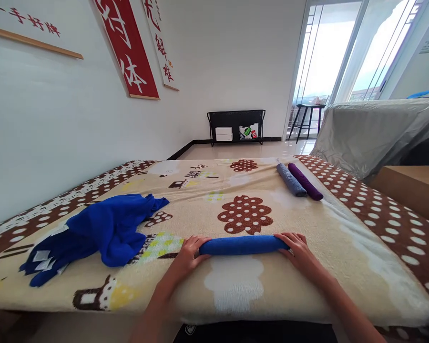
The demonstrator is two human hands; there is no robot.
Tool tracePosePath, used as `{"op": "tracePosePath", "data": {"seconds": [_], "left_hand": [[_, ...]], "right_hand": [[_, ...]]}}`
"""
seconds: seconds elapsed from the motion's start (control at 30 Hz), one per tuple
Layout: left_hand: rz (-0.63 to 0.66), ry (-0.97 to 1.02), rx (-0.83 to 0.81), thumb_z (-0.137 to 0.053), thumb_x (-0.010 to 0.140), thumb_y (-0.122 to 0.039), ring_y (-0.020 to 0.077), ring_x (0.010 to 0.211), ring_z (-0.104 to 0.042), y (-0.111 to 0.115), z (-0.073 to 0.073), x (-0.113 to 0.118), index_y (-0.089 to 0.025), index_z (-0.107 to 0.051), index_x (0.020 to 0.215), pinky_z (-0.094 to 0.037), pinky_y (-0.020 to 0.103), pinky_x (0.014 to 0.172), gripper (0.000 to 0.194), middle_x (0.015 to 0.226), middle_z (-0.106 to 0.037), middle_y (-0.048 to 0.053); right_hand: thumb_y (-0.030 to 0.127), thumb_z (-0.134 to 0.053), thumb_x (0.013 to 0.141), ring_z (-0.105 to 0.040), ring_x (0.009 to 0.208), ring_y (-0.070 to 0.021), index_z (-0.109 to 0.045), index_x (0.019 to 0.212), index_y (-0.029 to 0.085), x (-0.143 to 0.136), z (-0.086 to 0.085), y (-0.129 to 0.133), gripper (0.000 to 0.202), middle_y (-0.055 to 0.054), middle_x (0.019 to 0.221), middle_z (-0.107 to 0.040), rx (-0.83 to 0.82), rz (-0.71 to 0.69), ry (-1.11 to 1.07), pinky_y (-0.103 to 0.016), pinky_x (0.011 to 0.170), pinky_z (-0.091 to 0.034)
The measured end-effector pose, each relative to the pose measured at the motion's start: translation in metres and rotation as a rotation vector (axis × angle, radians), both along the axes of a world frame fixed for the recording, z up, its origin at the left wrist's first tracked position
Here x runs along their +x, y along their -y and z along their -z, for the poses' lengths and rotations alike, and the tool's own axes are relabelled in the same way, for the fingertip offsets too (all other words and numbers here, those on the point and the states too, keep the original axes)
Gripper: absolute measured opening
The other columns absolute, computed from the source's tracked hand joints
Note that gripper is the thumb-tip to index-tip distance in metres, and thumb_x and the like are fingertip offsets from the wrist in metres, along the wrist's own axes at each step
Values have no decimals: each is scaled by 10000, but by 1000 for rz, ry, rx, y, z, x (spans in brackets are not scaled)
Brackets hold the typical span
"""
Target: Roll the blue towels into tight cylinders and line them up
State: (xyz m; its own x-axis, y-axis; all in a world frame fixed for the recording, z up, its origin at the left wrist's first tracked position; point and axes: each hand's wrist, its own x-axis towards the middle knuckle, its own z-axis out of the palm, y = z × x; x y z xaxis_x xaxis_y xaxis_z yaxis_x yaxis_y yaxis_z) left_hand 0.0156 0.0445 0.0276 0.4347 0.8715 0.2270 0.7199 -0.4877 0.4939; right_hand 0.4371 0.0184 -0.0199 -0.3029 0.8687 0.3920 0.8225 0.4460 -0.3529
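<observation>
A rolled blue towel [243,245] lies crosswise near the front of the patterned blanket [186,286]. My left hand [192,250] grips its left end, thumb below and fingers on top. Its right end is held by my right hand [296,245] in the same way. To the left, a crumpled pile of blue cloth [109,228] with white labels rests on the blanket. Farther back on the right, a grey rolled towel [291,180] and a purple rolled towel [305,181] lie side by side.
A black rack [236,116] stands by the far wall, and a dark stool [309,107] near the window. On the right are a sheet-covered object [375,128] and a cardboard box [411,190]. Red and white banners [132,52] hang on the left wall.
</observation>
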Motion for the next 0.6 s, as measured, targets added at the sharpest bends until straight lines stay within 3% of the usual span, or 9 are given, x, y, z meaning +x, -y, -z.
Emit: {"op": "tracePosePath", "data": {"seconds": [0.27, 0.47, 0.6], "left_hand": [[4, 48, -38, -627, 877, -402, 252, 1134, -574, 27, 1, 0, -266, -627, 1229, -385, 439, 1046, 378, 1212, -672, 51], [-20, 101, -54, -631, 856, -410, 270, 1159, -557, 29, 7, 1, -254, -614, 1245, -383, 450, 1056, 420, 1244, -659, 61], [-25, 116, -70, -649, 835, -377, 264, 1151, -562, 30, 3, 1, -238, -616, 1235, -395, 431, 1046, 425, 1233, -656, 64]], "right_hand": [[412, -511, 960, -569, 1198, -222, -552, 1344, 309, 8, 0, 27, 400, -69, 1288, -623, -67, -11, -58, -447, 1042, -403], [398, -565, 904, -551, 1234, -236, -569, 1327, 295, 4, -3, 29, 436, -61, 1295, -626, -122, 24, -133, -464, 1075, -386], [409, -603, 870, -580, 1185, -245, -608, 1271, 269, 3, -14, 32, 425, -60, 1241, -654, -182, 8, -186, -471, 1075, -382]]}}
